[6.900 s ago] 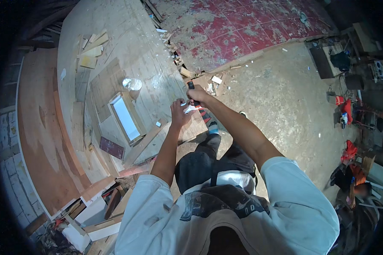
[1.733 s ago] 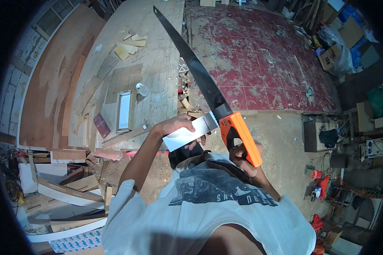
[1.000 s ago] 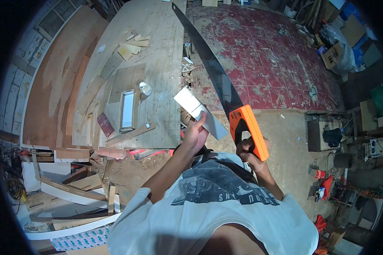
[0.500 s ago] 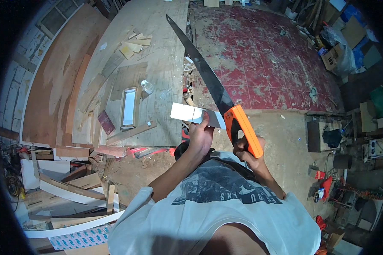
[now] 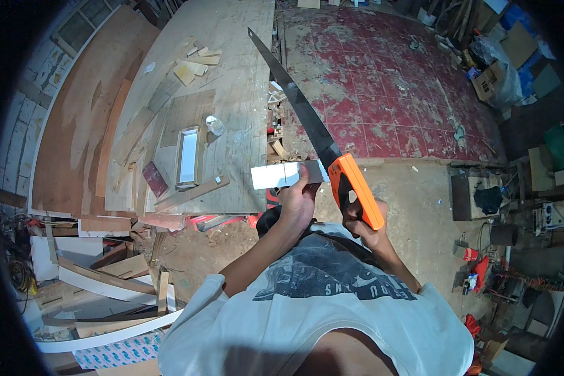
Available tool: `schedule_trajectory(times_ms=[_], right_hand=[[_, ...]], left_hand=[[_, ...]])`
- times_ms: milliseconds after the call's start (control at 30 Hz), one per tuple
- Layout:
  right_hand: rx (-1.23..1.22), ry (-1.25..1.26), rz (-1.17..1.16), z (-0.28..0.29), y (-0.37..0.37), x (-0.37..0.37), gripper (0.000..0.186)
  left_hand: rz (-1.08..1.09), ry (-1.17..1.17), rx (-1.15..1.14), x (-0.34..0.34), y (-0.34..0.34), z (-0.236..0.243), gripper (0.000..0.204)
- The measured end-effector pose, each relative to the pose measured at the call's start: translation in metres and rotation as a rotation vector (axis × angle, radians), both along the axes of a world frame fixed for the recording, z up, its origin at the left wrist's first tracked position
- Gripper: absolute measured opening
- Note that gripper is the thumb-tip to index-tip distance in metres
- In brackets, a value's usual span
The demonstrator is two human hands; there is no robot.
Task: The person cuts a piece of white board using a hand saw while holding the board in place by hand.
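Observation:
My right hand [image 5: 365, 224] grips the orange handle of a hand saw [image 5: 307, 128], whose long dark blade points up and away over the workbench edge. My left hand [image 5: 299, 202] holds a flat white rectangular piece [image 5: 282, 175] against the blade, just in front of the handle. Both hands are raised in front of my chest, above the near right corner of the wooden workbench [image 5: 238, 94].
On the workbench lie a shallow white-lined wooden frame [image 5: 187, 158], a small clear jar [image 5: 215, 125], a dark red block [image 5: 156, 179], a long batten [image 5: 191, 193] and several offcuts. Large plywood sheets [image 5: 75, 125] lean at left. A worn red floor [image 5: 388, 81] lies beyond; clutter at right.
The saw stays raised in my right hand, tilting slightly. My left hand has turned the white piece from standing up beside the blade to lying level against it near the handle.

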State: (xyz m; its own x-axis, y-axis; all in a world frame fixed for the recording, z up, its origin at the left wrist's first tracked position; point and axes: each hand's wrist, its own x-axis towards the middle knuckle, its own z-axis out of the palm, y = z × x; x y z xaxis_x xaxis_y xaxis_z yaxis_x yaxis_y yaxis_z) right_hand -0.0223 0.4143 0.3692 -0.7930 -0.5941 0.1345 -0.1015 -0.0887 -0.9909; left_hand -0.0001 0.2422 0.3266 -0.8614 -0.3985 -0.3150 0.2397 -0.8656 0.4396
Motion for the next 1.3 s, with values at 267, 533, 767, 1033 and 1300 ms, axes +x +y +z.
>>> schedule_trajectory(times_ms=[267,533,767,1033,1300], right_hand=[[-0.032,-0.067,0.000,-0.001,0.001,-0.001,0.011],[-0.040,-0.133,-0.012,-0.005,0.002,-0.004,0.011],[-0.016,-0.094,0.000,-0.003,-0.002,-0.006,0.011],[-0.006,-0.061,-0.003,-0.007,-0.007,-0.007,0.010],[-0.038,-0.260,-0.010,-0.008,-0.012,-0.008,0.009]], left_hand=[[-0.009,-0.016,-0.026,-0.004,0.004,-0.007,0.028],[-0.022,-0.011,-0.047,-0.007,0.005,-0.010,0.028],[-0.028,-0.033,-0.021,-0.011,0.004,-0.015,0.027],[-0.036,-0.064,-0.029,-0.012,0.001,-0.022,0.024],[0.055,-0.123,-0.436,-0.023,-0.018,-0.034,0.017]])
